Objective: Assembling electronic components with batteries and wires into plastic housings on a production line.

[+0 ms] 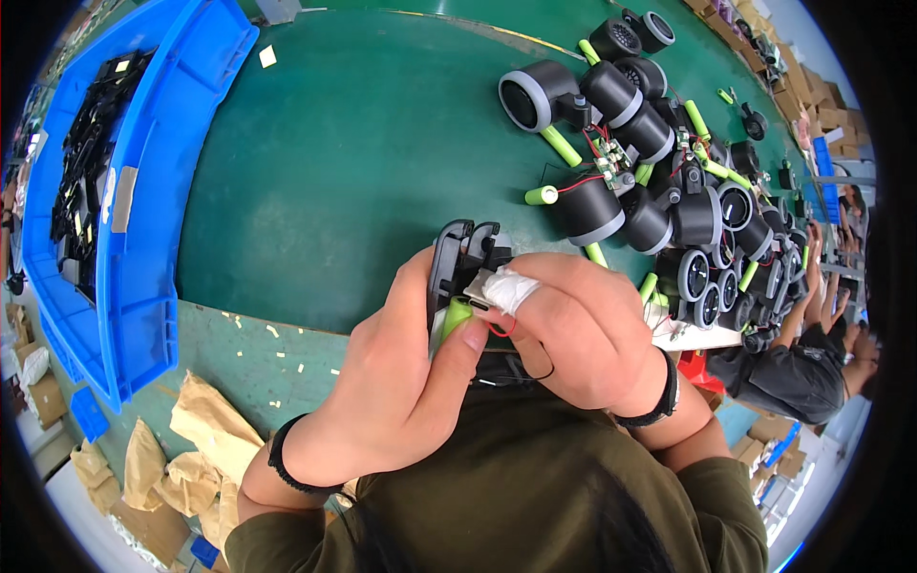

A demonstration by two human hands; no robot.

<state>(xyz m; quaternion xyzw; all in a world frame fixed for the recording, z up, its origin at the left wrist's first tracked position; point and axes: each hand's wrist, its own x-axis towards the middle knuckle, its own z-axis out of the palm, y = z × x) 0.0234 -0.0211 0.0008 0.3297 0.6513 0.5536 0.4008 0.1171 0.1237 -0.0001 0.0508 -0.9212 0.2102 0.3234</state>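
In front of my body, my left hand (387, 382) grips a black plastic housing (445, 260) with two hooked ends pointing away from me. A green cylindrical battery (457, 315) lies at the near end of the housing, beside my left thumb. My right hand (592, 329) is bent over the housing's right side, a finger wrapped in white tape (511, 290). Its fingertips press around the battery end, where a thin red wire (502, 330) loops out. What exactly the right fingertips pinch is hidden.
A blue bin (143, 248) of black plastic parts (81, 191) stands on the left. Black-and-grey round fan-like units (640, 129) with green batteries (562, 146) and wires crowd the right of the green table (315, 172). Brown paper (215, 420) lies at lower left; a co-worker (793, 372) sits far right.
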